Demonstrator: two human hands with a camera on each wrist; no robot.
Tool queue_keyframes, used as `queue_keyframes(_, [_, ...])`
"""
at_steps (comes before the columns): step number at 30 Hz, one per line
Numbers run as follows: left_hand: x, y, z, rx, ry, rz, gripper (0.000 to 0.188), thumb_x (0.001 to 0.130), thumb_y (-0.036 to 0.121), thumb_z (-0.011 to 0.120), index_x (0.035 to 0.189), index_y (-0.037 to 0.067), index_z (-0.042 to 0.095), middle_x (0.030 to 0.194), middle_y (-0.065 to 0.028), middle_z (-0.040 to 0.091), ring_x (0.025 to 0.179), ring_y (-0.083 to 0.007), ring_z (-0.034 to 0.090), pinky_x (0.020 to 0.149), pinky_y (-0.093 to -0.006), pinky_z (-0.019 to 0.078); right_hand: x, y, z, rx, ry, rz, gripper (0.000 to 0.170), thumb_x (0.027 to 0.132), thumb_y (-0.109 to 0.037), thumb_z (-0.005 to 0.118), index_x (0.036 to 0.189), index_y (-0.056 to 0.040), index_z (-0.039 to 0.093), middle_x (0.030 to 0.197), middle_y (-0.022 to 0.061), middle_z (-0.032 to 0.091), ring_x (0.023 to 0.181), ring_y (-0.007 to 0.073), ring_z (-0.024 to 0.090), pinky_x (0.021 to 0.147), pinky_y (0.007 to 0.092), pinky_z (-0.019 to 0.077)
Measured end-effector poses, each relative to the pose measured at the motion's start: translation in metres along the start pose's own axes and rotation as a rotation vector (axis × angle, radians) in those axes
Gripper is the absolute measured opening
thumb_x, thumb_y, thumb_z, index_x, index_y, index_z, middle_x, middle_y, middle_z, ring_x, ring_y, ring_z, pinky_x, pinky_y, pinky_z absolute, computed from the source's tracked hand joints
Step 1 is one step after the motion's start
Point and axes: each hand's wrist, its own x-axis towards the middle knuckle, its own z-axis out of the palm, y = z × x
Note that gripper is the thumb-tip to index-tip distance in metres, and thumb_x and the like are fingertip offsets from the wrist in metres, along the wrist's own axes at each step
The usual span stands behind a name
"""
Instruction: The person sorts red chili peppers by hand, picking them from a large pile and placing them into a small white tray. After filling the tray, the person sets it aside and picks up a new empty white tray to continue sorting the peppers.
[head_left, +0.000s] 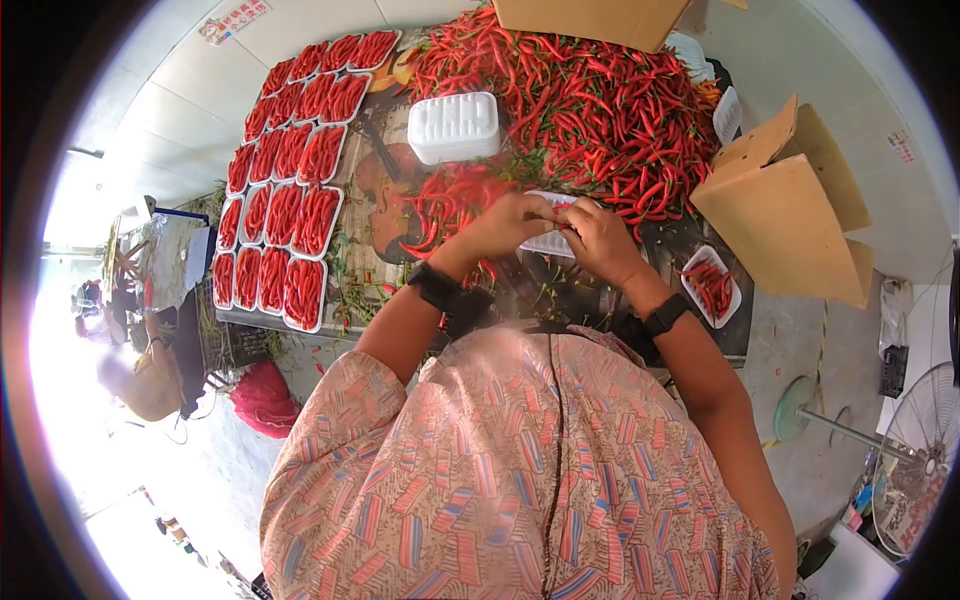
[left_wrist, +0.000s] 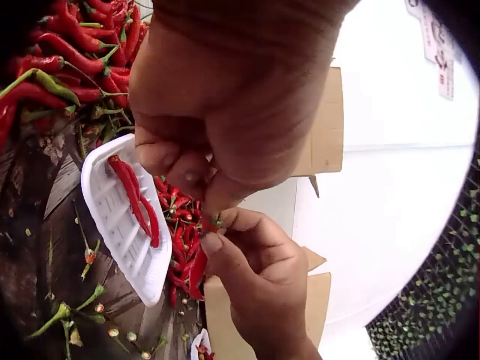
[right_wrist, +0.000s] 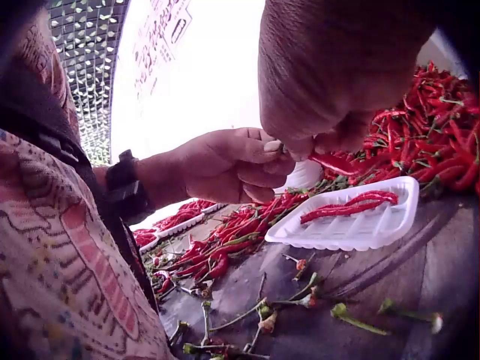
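Both hands meet above a white ribbed tray (head_left: 548, 243) on the table. Between the right hand's (head_left: 603, 243) (left_wrist: 262, 281) (right_wrist: 337, 82) thumb and fingers is a red chili (right_wrist: 335, 163), its body pointing away from the left hand. At its green stem end (right_wrist: 282, 148), the left hand (head_left: 505, 225) (left_wrist: 217, 112) (right_wrist: 225, 163) pinches with thumb and fingertips. Just below the hands, the tray (left_wrist: 105, 217) (right_wrist: 390, 225) holds a few red chilies (left_wrist: 135, 196) (right_wrist: 349, 206) lying side by side.
Filled chili trays (head_left: 290, 215) stand in rows at left. A white tray stack (head_left: 453, 128) and a large chili heap (head_left: 610, 120) lie beyond the hands. A small tray of chilies (head_left: 711, 286) and a cardboard box (head_left: 785, 215) are at right. Cut stems (right_wrist: 360, 322) litter the table.
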Motion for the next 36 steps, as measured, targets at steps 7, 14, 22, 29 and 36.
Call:
queue_keyframes(7, [-0.011, 0.027, -0.010, -0.103, -0.400, -0.270, 0.021, 0.090, 0.021, 0.059, 0.093, 0.002, 0.066, 0.076, 0.0011, 0.060, 0.069, -0.0064, 0.054, 0.063, -0.0238, 0.0449, -0.005, 0.017, -0.002, 0.027, 0.069, 0.121, 0.016, 0.079, -0.004, 0.061, 0.094, 0.0000, 0.058, 0.085, 0.0118, 0.059, 0.076, 0.0260, 0.062, 0.067, 0.0341, 0.0494])
queue_keyframes(14, [-0.007, 0.017, 0.005, 0.023, -0.068, -0.320, 0.028, 0.086, 0.028, 0.064, 0.092, 0.002, 0.067, 0.073, -0.0045, 0.064, 0.065, -0.0111, 0.060, 0.060, -0.0265, 0.0486, -0.014, 0.042, 0.006, 0.497, 0.178, 0.572, 0.012, 0.083, -0.004, 0.059, 0.094, 0.0006, 0.057, 0.084, 0.0051, 0.064, 0.076, 0.0094, 0.063, 0.066, 0.0250, 0.0501])
queue_keyframes(22, [0.008, -0.005, 0.027, 0.430, 0.297, -0.085, 0.020, 0.077, 0.021, 0.068, 0.088, 0.005, 0.064, 0.077, -0.0126, 0.066, 0.069, -0.0271, 0.064, 0.063, -0.0362, 0.0501, -0.012, 0.031, 0.004, 0.987, 0.274, 0.708, 0.014, 0.086, 0.004, 0.050, 0.099, 0.0023, 0.051, 0.092, 0.0101, 0.062, 0.081, 0.0173, 0.067, 0.069, 0.0260, 0.0553])
queue_keyframes(29, [0.009, -0.028, 0.023, 0.717, 0.244, 0.083, 0.013, 0.077, 0.023, 0.063, 0.083, 0.012, 0.067, 0.080, -0.0123, 0.063, 0.070, -0.0330, 0.061, 0.062, -0.0426, 0.0491, -0.024, 0.036, 0.004, 0.412, 0.097, 0.655, 0.014, 0.079, -0.005, 0.059, 0.092, -0.0006, 0.060, 0.086, 0.0107, 0.064, 0.076, 0.0209, 0.066, 0.066, 0.0316, 0.0527])
queue_keyframes(36, [0.008, -0.035, 0.026, 0.933, 0.146, 0.127, 0.013, 0.078, 0.025, 0.062, 0.083, 0.014, 0.068, 0.081, -0.0119, 0.059, 0.071, -0.0314, 0.062, 0.063, -0.0413, 0.0505, -0.027, 0.027, 0.008, -0.108, -0.021, 0.323, 0.013, 0.072, -0.017, 0.062, 0.079, -0.0056, 0.066, 0.080, 0.0151, 0.061, 0.078, 0.0339, 0.060, 0.071, 0.0439, 0.0481])
